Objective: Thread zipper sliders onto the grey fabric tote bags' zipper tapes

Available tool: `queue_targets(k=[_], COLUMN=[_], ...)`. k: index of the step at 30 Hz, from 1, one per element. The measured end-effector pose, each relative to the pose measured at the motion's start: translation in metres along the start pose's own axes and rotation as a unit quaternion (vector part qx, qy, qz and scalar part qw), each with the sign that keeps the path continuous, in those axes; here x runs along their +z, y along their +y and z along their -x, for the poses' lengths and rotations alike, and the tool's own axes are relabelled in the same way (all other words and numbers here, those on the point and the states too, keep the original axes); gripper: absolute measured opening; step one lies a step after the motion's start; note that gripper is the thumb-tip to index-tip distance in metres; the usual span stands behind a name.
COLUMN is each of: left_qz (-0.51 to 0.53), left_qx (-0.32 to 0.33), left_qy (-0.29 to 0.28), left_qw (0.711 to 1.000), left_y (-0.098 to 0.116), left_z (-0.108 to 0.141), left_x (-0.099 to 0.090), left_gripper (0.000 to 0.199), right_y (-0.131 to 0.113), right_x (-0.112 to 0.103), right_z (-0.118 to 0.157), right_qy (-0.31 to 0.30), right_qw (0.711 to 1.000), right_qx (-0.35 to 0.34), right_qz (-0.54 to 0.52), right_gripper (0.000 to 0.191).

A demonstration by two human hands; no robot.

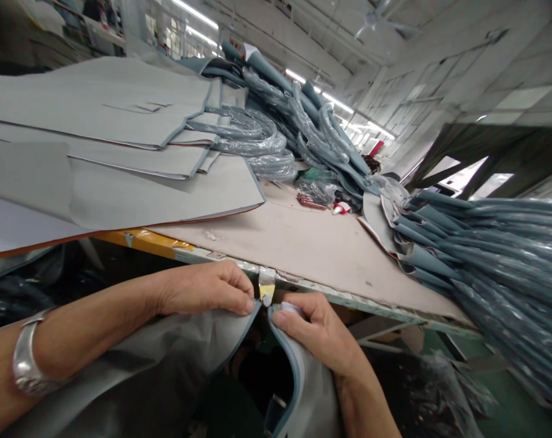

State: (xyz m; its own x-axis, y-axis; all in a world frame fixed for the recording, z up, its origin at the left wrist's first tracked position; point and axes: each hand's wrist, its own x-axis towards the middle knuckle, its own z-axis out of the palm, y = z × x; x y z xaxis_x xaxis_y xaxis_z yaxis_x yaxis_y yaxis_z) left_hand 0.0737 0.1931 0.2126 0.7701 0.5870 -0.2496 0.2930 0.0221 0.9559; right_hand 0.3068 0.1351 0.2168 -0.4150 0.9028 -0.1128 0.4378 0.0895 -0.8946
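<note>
Grey fabric with blue-edged trim point(166, 353) hangs below the table's front edge. My left hand point(212, 289) pinches one corner of it, thumb and fingers pressed together. Just to the right, my right hand point(312, 325) grips another blue-edged part point(310, 380) between thumb and fingers. Between the two hands, a small fitting with a yellow patch point(267, 286) is fixed at the table edge, and the held edges lie close below and beside it. A dark gap separates the two fabric edges lower down.
Large grey panels point(166, 188) lie stacked on the table point(266, 234) at left. Plastic-wrapped blue tubing point(257, 137) is heaped behind; more bundles point(508, 261) hang over the right side. A red-and-white bottle point(342, 208) and a reddish-brown object point(311, 201) lie mid-table.
</note>
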Motion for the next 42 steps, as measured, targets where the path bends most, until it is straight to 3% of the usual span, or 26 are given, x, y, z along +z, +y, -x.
queue_targets(k=[23, 33, 42], left_qz=[0.055, 0.029, 0.016], left_qx=[-0.015, -0.049, -0.071], left_qy=[0.037, 0.024, 0.060], left_qw=[0.998, 0.998, 0.996], left_y=[-0.002, 0.011, 0.012], left_z=[-0.005, 0.000, -0.002], left_x=[0.006, 0.008, 0.009], left_gripper=[0.027, 0.030, 0.029], right_y=[0.003, 0.003, 0.005], right_x=[-0.002, -0.002, 0.000], right_z=[-0.006, -0.008, -0.007], right_qy=[-0.009, -0.007, -0.016], right_qw=[1.000, 1.000, 1.000], right_qx=[-0.014, -0.008, -0.010], right_qz=[-0.007, 0.003, -0.015], right_gripper=[0.043, 0.041, 0.043])
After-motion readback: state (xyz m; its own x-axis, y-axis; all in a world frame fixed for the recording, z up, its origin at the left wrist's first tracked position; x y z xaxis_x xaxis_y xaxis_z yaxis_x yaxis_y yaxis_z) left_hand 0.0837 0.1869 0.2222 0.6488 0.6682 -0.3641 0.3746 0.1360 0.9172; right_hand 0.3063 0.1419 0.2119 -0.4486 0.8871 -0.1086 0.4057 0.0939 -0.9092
